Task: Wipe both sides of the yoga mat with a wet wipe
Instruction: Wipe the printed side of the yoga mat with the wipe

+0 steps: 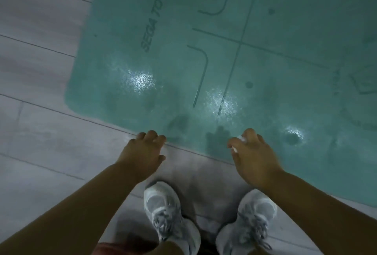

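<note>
Flat teal rubber yoga mat (224, 60) on grey plank floor (40, 142), printed face up, wet sheen. Left hand (142, 156) empty, fingers loosely curled at mat's near edge. Right hand (253, 156) pinches small white wet wipe (241, 139) over that edge. Judgement: flip next; grip edge with both hands, lift evenly.

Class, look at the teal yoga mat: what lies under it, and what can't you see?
The yoga mat lies flat on pale grey floor planks, which show around its edges. The floor directly beneath it and the mat's underside are covered from view.
</note>
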